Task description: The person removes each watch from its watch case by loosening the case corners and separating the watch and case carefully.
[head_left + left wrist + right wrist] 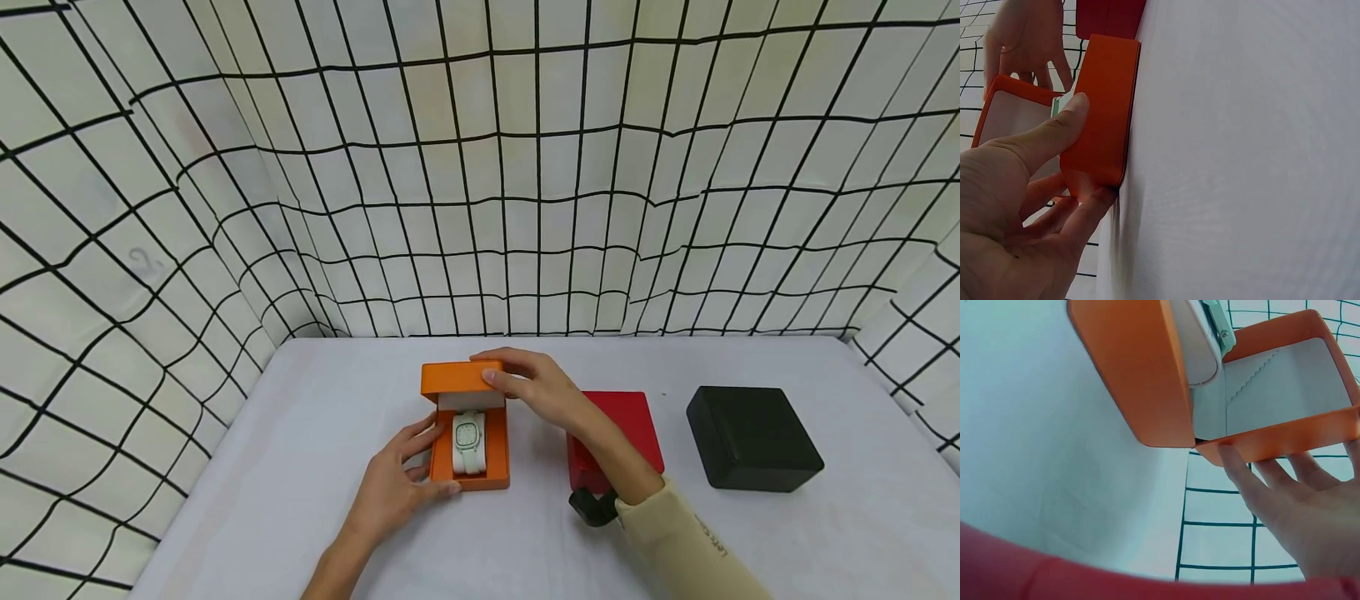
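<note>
An orange watch box lies on the white table with its hinged lid raised. Inside, a wristwatch with a pale green strap is wrapped round a white cushion. My left hand grips the box base at its left side; in the left wrist view its thumb lies against the orange wall. With my right hand I hold the lid at its right end. In the right wrist view, the fingers of that hand touch the lid's side, and the white lining shows.
A red box sits to the right, partly behind my right forearm. Farther right is a black box. The white table ends at a white wall with a black grid. A black device sits at my right wrist.
</note>
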`<state>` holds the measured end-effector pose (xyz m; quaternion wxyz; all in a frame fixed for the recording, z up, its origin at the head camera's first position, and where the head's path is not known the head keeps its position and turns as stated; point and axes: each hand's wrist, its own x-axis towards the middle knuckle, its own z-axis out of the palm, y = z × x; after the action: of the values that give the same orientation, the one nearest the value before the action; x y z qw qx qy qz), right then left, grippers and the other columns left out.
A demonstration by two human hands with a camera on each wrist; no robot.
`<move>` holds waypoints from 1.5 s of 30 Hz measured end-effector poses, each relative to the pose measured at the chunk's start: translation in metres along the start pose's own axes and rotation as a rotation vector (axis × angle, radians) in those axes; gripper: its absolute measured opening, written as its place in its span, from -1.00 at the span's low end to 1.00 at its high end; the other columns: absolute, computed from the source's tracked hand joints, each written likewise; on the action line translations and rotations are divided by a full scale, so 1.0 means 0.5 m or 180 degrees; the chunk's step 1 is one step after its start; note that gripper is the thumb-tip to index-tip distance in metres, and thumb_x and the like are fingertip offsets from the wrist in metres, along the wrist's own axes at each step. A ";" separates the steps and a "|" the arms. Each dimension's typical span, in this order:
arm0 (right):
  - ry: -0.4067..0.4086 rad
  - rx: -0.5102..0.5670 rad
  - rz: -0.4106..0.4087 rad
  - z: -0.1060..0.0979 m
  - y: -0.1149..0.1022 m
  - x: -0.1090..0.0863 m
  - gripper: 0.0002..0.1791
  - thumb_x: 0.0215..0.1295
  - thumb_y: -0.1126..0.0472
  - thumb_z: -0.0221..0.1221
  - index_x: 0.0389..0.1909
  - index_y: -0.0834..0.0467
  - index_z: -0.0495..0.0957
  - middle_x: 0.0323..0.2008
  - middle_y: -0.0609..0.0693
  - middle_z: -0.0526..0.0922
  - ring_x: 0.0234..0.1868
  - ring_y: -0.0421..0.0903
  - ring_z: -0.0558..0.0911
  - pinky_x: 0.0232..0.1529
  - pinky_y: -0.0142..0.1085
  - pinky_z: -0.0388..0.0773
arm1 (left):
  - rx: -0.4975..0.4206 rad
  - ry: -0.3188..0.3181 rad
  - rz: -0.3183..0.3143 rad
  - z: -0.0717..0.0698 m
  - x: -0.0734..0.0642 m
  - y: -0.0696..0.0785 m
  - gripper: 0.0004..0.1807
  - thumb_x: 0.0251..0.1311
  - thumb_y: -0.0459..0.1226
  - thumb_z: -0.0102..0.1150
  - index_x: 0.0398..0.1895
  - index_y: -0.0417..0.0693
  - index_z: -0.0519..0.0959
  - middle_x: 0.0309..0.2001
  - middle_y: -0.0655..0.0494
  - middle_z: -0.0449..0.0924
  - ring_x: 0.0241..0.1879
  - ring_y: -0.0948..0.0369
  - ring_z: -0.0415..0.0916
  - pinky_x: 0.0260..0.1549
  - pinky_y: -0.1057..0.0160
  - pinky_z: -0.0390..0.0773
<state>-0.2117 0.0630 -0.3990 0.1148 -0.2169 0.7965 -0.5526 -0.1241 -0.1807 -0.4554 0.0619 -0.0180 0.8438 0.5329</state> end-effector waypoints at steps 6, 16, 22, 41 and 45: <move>0.0052 0.0157 -0.0019 0.000 0.001 -0.001 -0.54 0.55 -0.04 0.15 0.39 -0.11 0.53 0.37 -0.03 0.58 0.31 0.06 0.60 0.21 -0.02 0.68 | 0.0132 0.0019 -0.0022 0.001 0.000 -0.001 0.02 -0.20 -0.29 0.72 0.47 0.12 0.47 0.49 0.09 0.46 0.33 -0.05 0.58 0.09 0.18 0.71; 0.0399 0.0254 -0.0157 0.011 0.001 -0.001 -0.57 0.52 -0.02 0.20 0.34 -0.09 0.57 0.32 -0.02 0.61 0.41 0.08 0.56 0.21 0.03 0.69 | 0.0268 0.0030 0.0022 0.000 -0.002 0.005 -0.08 -0.17 -0.22 0.72 0.41 0.08 0.55 0.53 0.08 0.38 0.46 -0.06 0.43 0.14 0.13 0.69; 0.0603 0.0219 -0.0132 0.017 -0.001 0.002 -0.58 0.52 -0.03 0.19 0.33 -0.11 0.58 0.30 -0.02 0.63 0.34 0.07 0.61 0.13 0.05 0.72 | 0.0225 0.0003 -0.0005 0.000 -0.001 0.006 -0.05 -0.16 -0.24 0.72 0.43 0.02 0.52 0.55 0.07 0.36 0.46 -0.06 0.43 0.15 0.16 0.67; 0.0845 0.0044 0.0058 0.020 -0.016 0.012 -0.60 0.52 -0.02 0.19 0.31 -0.10 0.60 0.18 0.04 0.70 0.23 0.07 0.68 0.02 0.01 0.76 | 0.0070 -0.0034 -0.0108 -0.002 0.002 0.021 -0.09 -0.09 -0.29 0.68 0.44 -0.04 0.50 0.54 -0.01 0.37 0.41 -0.05 0.50 0.14 0.16 0.68; 0.0905 -0.0171 0.0012 0.023 -0.015 0.005 -0.59 0.51 -0.05 0.20 0.32 -0.15 0.59 0.22 -0.02 0.70 0.29 0.03 0.64 0.17 0.00 0.70 | 0.0075 -0.0020 -0.0130 -0.002 0.000 0.021 -0.09 -0.10 -0.29 0.68 0.44 -0.04 0.51 0.54 -0.02 0.37 0.41 -0.06 0.50 0.15 0.14 0.67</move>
<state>-0.2076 0.0501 -0.3961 -0.0040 -0.1379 0.8196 -0.5561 -0.1253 -0.1770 -0.4454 0.0756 -0.0328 0.8493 0.5215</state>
